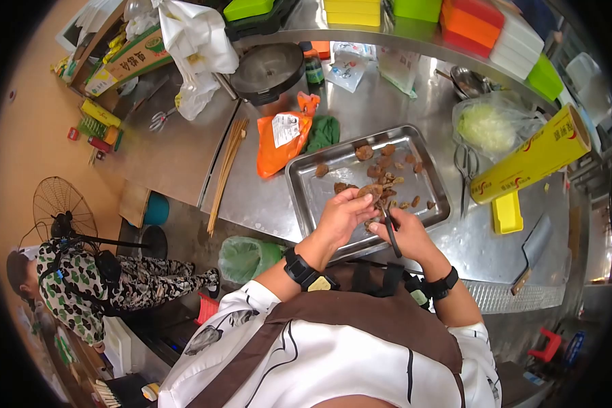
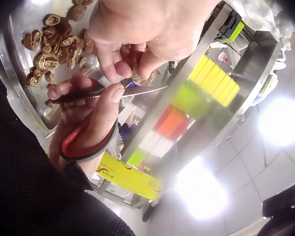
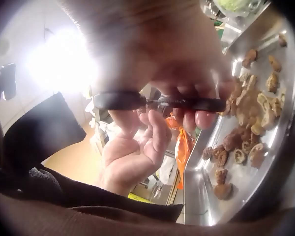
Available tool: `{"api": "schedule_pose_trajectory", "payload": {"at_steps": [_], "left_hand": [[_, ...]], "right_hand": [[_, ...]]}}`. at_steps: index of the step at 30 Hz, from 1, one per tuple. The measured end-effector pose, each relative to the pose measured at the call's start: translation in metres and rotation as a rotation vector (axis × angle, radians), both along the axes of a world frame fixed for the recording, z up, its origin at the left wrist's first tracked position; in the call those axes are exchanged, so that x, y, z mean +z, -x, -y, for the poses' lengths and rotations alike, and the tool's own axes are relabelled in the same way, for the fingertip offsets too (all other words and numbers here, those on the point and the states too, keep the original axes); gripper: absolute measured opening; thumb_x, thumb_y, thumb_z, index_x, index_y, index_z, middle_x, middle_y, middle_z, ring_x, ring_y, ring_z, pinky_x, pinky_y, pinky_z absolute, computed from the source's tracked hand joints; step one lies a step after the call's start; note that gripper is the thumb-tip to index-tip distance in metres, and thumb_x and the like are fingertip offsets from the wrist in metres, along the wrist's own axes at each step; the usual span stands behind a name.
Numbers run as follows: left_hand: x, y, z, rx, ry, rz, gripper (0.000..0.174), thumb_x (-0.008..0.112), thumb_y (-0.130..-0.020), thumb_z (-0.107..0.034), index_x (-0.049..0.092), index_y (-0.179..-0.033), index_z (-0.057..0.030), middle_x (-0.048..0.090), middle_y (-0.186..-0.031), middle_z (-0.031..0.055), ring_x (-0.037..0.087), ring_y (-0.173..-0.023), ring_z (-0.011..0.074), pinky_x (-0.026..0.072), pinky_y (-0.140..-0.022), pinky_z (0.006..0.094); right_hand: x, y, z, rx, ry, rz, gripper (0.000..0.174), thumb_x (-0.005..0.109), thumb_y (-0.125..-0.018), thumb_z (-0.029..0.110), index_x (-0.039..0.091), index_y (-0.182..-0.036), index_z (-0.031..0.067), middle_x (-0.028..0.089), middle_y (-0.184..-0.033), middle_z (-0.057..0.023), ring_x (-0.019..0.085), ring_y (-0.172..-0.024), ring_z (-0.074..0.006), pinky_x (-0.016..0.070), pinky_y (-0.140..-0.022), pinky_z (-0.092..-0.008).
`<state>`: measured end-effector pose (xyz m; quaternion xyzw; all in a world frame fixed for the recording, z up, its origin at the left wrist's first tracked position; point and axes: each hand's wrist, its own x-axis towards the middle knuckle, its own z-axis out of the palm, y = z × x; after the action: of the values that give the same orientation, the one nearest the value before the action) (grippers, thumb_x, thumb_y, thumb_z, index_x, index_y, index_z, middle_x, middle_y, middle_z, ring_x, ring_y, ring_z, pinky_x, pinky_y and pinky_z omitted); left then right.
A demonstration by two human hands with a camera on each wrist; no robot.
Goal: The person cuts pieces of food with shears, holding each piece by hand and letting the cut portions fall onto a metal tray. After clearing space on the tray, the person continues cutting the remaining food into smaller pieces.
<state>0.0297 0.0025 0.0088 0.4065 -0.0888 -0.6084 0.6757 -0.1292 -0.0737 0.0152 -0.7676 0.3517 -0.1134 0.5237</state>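
Observation:
In the head view, my left hand (image 1: 341, 216) pinches a brown wrinkled piece of food (image 1: 370, 193) over the metal tray (image 1: 340, 160). Beside it, my right hand (image 1: 411, 236) grips dark-handled scissors (image 1: 392, 232). The left wrist view shows the scissor blades (image 2: 143, 90) right at the held brown piece (image 2: 146, 77), below the left fingers; a red-lined handle loop circles the right thumb's base. Several cut brown pieces (image 3: 243, 142) with pale, folded insides lie in the tray, as the right wrist view shows. Some pieces are hidden behind my hands.
Left of the tray lie an orange bag (image 1: 276, 151), a green bag (image 1: 324, 133) and long thin sticks (image 1: 227, 178). A film roll (image 1: 527, 162), yellow box (image 1: 506, 213) and cleaver (image 1: 536, 245) are right. A lined bin (image 1: 241, 260) and a person (image 1: 75, 285) are at left.

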Motion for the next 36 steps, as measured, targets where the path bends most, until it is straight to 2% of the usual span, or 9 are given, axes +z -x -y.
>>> {"api": "schedule_pose_trajectory", "payload": {"at_steps": [9, 12, 18, 20, 24, 26, 32, 35, 36], "left_hand": [[0.003, 0.003, 0.0, 0.001, -0.036, -0.035, 0.01, 0.062, -0.083, -0.007, 0.053, -0.087, -0.0067, 0.057, -0.08, 0.0028, 0.058, -0.075, 0.015, 0.05, -0.082, 0.0375], [0.004, 0.005, 0.001, 0.001, -0.011, -0.022, 0.01, 0.062, -0.083, -0.009, 0.054, -0.088, -0.0044, 0.056, -0.081, 0.0027, 0.056, -0.075, 0.0136, 0.0516, -0.079, 0.0338], [0.006, 0.006, 0.002, -0.01, -0.013, -0.031, 0.011, 0.061, -0.084, -0.01, 0.053, -0.089, -0.0045, 0.056, -0.082, 0.0028, 0.057, -0.076, 0.0138, 0.0515, -0.079, 0.0334], [0.007, 0.006, 0.003, 0.008, -0.027, -0.072, 0.011, 0.062, -0.083, -0.007, 0.052, -0.089, -0.0062, 0.057, -0.08, 0.0031, 0.059, -0.077, 0.0158, 0.0508, -0.081, 0.0377], [0.008, 0.007, 0.001, 0.005, -0.038, -0.035, 0.011, 0.062, -0.082, -0.007, 0.052, -0.088, -0.0062, 0.057, -0.08, 0.0031, 0.058, -0.077, 0.0158, 0.0512, -0.081, 0.0371], [0.003, 0.005, 0.002, -0.024, -0.005, 0.016, 0.011, 0.062, -0.083, -0.009, 0.054, -0.089, -0.0035, 0.057, -0.083, 0.0035, 0.058, -0.076, 0.0142, 0.0524, -0.076, 0.0319], [-0.001, -0.001, -0.001, -0.068, -0.063, 0.096, 0.009, 0.062, -0.082, -0.007, 0.054, -0.087, -0.0042, 0.058, -0.08, 0.0031, 0.059, -0.072, 0.0134, 0.0531, -0.075, 0.034], [-0.004, -0.002, -0.001, -0.078, -0.098, 0.127, 0.009, 0.063, -0.082, -0.007, 0.056, -0.086, -0.003, 0.059, -0.081, 0.0032, 0.059, -0.072, 0.0134, 0.0535, -0.074, 0.0328], [-0.003, -0.002, 0.0, -0.07, -0.115, 0.139, 0.009, 0.063, -0.082, -0.007, 0.056, -0.088, -0.002, 0.059, -0.081, 0.0041, 0.06, -0.073, 0.0145, 0.0537, -0.073, 0.0327]], "right_hand": [[0.009, 0.001, -0.003, 0.019, 0.019, -0.024, 0.046, 0.07, -0.074, 0.039, 0.051, -0.066, -0.0022, 0.049, -0.055, -0.0141, 0.045, -0.051, -0.0227, 0.0383, -0.051, -0.0347], [0.009, 0.001, -0.005, 0.017, 0.048, -0.005, 0.045, 0.07, -0.074, 0.038, 0.052, -0.067, -0.0024, 0.049, -0.055, -0.0145, 0.044, -0.052, -0.0224, 0.0385, -0.051, -0.0349], [0.006, 0.001, -0.005, -0.007, -0.069, 0.071, 0.04, 0.069, -0.076, 0.035, 0.056, -0.074, -0.0028, 0.049, -0.056, -0.0111, 0.043, -0.053, -0.0177, 0.0383, -0.051, -0.0329], [0.014, 0.001, -0.006, -0.022, -0.114, 0.082, 0.041, 0.069, -0.076, 0.036, 0.058, -0.077, -0.0031, 0.049, -0.056, -0.0096, 0.044, -0.054, -0.0165, 0.0383, -0.052, -0.0319], [0.009, 0.003, -0.005, -0.013, -0.069, 0.039, 0.04, 0.069, -0.077, 0.036, 0.059, -0.078, -0.0029, 0.05, -0.057, -0.0099, 0.045, -0.055, -0.0162, 0.0386, -0.052, -0.0318], [0.006, 0.003, -0.004, -0.022, -0.1, 0.001, 0.041, 0.069, -0.076, 0.037, 0.058, -0.075, -0.0022, 0.05, -0.057, -0.0113, 0.045, -0.054, -0.0175, 0.0389, -0.052, -0.0322], [0.001, 0.009, -0.001, 0.025, 0.075, -0.077, 0.045, 0.069, -0.076, 0.038, 0.053, -0.061, -0.0017, 0.045, -0.049, -0.0125, 0.042, -0.046, -0.0206, 0.0365, -0.047, -0.0344], [-0.003, 0.011, 0.0, 0.016, 0.052, -0.077, 0.046, 0.069, -0.076, 0.038, 0.053, -0.059, -0.0018, 0.044, -0.047, -0.0112, 0.041, -0.044, -0.0184, 0.0347, -0.045, -0.034], [-0.005, 0.01, 0.0, -0.014, -0.096, -0.07, 0.046, 0.069, -0.077, 0.039, 0.053, -0.06, -0.0016, 0.044, -0.047, -0.0079, 0.041, -0.045, -0.0151, 0.0338, -0.044, -0.0331]]}}
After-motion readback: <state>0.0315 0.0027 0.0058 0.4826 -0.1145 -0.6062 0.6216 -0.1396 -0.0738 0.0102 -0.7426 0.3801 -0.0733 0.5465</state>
